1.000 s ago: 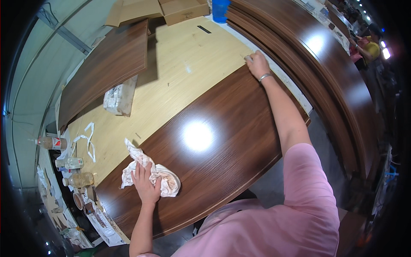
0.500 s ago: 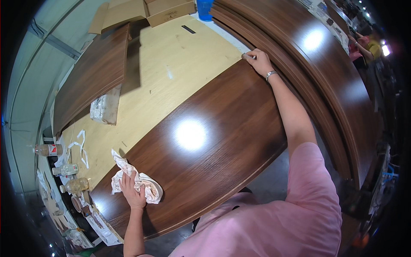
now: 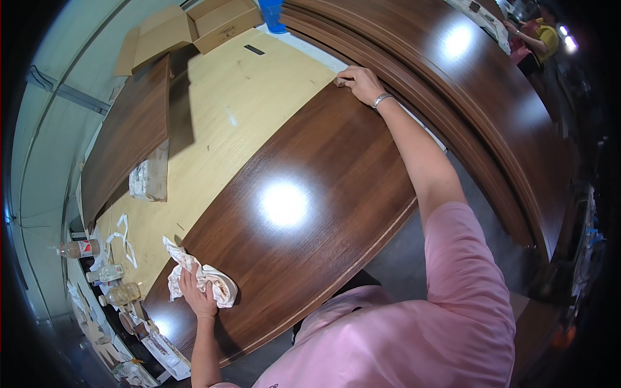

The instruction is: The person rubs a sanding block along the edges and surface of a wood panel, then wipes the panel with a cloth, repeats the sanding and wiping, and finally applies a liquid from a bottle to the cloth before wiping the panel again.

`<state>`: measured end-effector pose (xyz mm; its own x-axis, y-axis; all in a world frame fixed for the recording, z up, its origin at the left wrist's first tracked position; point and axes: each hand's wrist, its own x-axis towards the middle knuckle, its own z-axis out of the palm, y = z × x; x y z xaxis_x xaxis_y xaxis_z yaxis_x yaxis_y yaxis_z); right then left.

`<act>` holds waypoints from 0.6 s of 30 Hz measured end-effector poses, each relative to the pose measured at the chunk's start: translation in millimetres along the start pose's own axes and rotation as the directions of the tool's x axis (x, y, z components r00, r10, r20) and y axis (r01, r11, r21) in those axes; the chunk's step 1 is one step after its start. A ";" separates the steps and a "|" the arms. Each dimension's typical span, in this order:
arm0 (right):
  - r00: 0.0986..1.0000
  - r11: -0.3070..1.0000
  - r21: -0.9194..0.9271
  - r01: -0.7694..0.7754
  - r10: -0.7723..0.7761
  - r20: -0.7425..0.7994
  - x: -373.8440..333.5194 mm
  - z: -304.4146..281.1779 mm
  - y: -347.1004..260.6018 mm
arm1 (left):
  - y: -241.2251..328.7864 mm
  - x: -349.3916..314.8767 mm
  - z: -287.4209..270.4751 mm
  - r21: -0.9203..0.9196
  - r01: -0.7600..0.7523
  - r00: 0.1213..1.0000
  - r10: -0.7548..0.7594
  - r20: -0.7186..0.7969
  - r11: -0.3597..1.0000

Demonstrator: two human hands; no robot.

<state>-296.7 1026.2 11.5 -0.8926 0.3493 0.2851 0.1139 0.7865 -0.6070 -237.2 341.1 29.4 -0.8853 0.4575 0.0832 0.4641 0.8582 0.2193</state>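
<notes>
In front of me a dark brown wood-grain panel (image 3: pixel 317 174) lies across a pale yellow board (image 3: pixel 226 123). On its left end my left hand (image 3: pixel 199 294) is closed on a crumpled, stained white cloth (image 3: pixel 218 284) pressed to the surface. Stretched out to the far right, my right hand (image 3: pixel 362 84) pinches a small greyish-brown block (image 3: pixel 339 82) at the panel's far corner. What exactly this block is, I cannot tell. A metal bracelet (image 3: pixel 382 100) circles my right wrist.
On the right stands a stack of brown panels (image 3: pixel 440 84). Another brown panel (image 3: pixel 132 139) rests raised over a white wrapped block (image 3: pixel 149 176). Several bottles (image 3: pixel 121 294) line the left edge. Farther back are cardboard boxes (image 3: pixel 223 26) and a blue container (image 3: pixel 273 16); a person (image 3: pixel 537 39) works at far right.
The view has shifted, moving the scene's far side left in the picture. My right hand still pinches the small block at the far corner, and my left stays on the cloth.
</notes>
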 end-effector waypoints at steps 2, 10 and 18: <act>0.999 0.999 -0.026 0.030 -0.029 0.035 -8.0 -12.1 -1.8 | -0.3 -1.2 -0.6 -0.006 -0.003 1.000 0.003 -0.008 1.000; 0.995 0.995 -0.080 0.052 -0.045 0.087 -132.7 -81.3 6.4 | 5.5 0.9 -3.7 -0.026 -0.045 0.999 0.044 -0.019 0.999; 0.987 0.977 -0.167 -0.134 0.146 0.064 -271.6 -144.6 1.2 | -8.1 -1.9 1.5 0.016 -0.089 0.996 0.089 -0.028 0.996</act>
<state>8.9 1006.0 40.6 -0.8924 0.4271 0.1454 0.3033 0.8066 -0.5074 -239.2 333.6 26.0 -0.8408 0.5255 0.1299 0.5413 0.8178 0.1955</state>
